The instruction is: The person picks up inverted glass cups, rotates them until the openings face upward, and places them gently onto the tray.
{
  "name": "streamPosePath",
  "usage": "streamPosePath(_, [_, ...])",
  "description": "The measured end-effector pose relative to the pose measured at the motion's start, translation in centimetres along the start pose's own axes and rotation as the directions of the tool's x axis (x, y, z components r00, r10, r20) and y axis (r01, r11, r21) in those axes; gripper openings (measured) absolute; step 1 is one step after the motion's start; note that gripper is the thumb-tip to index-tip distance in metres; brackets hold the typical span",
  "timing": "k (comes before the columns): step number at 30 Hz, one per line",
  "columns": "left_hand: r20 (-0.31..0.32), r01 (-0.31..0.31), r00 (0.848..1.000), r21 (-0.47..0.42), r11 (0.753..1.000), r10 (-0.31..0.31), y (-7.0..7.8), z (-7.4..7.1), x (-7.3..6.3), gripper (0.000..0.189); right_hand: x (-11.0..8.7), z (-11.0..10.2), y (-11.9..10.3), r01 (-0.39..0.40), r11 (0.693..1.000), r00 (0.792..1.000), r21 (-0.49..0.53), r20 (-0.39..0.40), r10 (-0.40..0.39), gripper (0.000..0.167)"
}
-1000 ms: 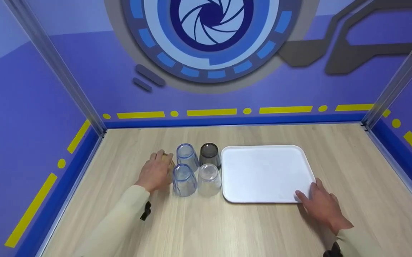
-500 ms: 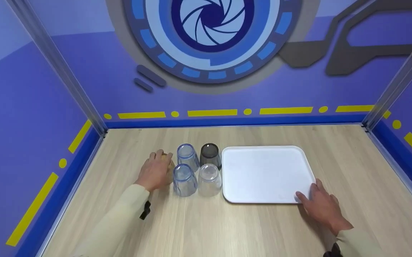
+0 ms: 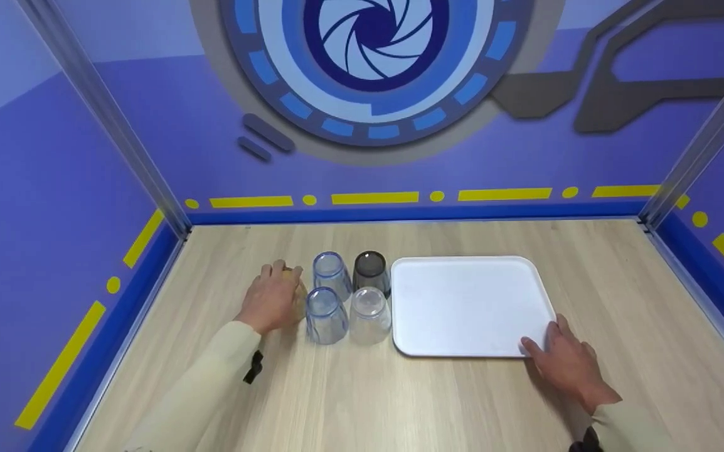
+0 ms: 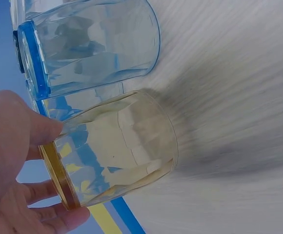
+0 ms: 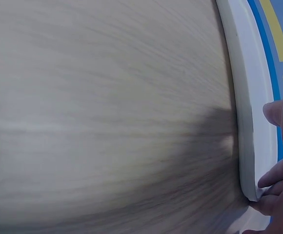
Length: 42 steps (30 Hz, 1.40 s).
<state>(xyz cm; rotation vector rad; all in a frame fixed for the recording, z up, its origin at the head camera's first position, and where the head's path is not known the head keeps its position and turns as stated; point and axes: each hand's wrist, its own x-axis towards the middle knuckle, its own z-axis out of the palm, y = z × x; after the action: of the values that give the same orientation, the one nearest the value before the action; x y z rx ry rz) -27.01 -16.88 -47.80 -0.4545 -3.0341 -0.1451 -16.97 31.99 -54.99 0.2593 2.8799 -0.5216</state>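
My left hand point(image 3: 271, 298) grips an amber-tinted drinking glass point(image 4: 117, 146) by its upturned base, thumb on one side and fingers on the other. The glass stands upside down, its mouth on the table; in the head view the hand covers most of it. Right beside it are two blue-tinted glasses point(image 3: 327, 317), a dark grey glass point(image 3: 371, 276) and a clear glass point(image 3: 371, 317), all upside down in a tight cluster. At the near right corner of a white rectangular tray point(image 3: 468, 307), my right hand point(image 3: 568, 364) holds the edge, with thumb and fingers around the corner.
The tray lies flat on the wood-patterned table point(image 3: 399, 402), its left edge close against the dark and clear glasses. Blue printed panels point(image 3: 136, 125) rise along the back and both sides, joined by metal corner posts.
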Motion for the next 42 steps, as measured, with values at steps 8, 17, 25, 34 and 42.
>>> streamPosePath(8, [0.001, 0.015, 1.000, 0.022, 1.000, -0.015, -0.1, -0.5, -0.1, 0.045, -0.1, 0.1, 0.2, 0.046, 0.999, 0.999, -0.002, -0.027, -0.046, 0.092])
streamPosePath(17, [-0.021, 0.001, 1.000, 0.009, 1.000, -0.001, -0.3, -1.1, -0.5, 0.044, -0.2, 0.0, 0.1, 0.015, 0.999, 1.000, 0.030, -0.026, -0.014, 0.089])
streamPosePath(25, [-0.020, 0.023, 1.000, 0.001, 1.000, -0.023, -0.5, -1.7, -0.7, 0.046, -0.7, -0.2, 0.0, 0.036, 0.997, 0.997, 0.061, -0.068, -0.032, 0.087])
streamPosePath(34, [-0.054, 0.010, 0.998, 0.011, 1.000, -0.010, -0.4, -2.4, -0.8, 0.046, -0.9, -0.4, -0.5, 0.071, 0.995, 0.984, 0.073, -0.169, -0.058, 0.079])
streamPosePath(42, [-0.075, 0.003, 0.997, 0.047, 0.999, 0.001, -0.2, -2.7, -0.9, 0.045, -1.4, -0.3, -1.1, 0.127, 0.988, 0.964, 0.093, -0.248, -0.100, 0.065])
